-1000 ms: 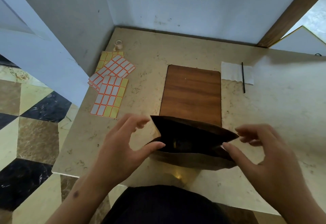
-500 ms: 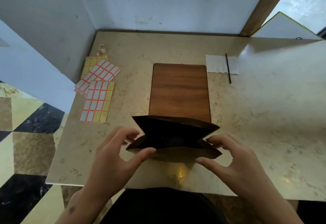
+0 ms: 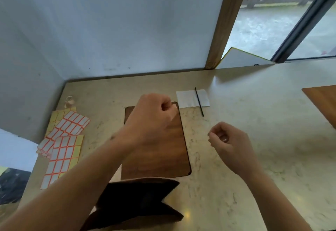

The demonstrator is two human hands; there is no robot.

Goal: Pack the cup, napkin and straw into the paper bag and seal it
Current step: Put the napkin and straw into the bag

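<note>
The brown paper bag [image 3: 138, 201] stands open at the near edge of the table, with no hand on it. A white napkin [image 3: 187, 99] lies at the back of the table, and a thin black straw [image 3: 199, 101] rests across its right side. My left hand [image 3: 152, 119] hovers over the wooden board with its fingers curled into a fist, just left of the napkin. My right hand [image 3: 227, 139] floats lower right of the straw, fingers loosely curled and holding nothing. No cup is in view.
A wooden board [image 3: 163, 156] lies flat mid-table. Sheets of orange-edged labels [image 3: 63, 145] and a small tape roll [image 3: 69, 100] sit at the left. Another wooden board [image 3: 323, 101] pokes in at the right. Walls close the back and left; a white sheet [image 3: 240, 59] leans behind.
Both hands have let go of the bag's mouth and moved up and away toward the napkin and straw. The view has tilted upward, so the bag now sits low in frame.
</note>
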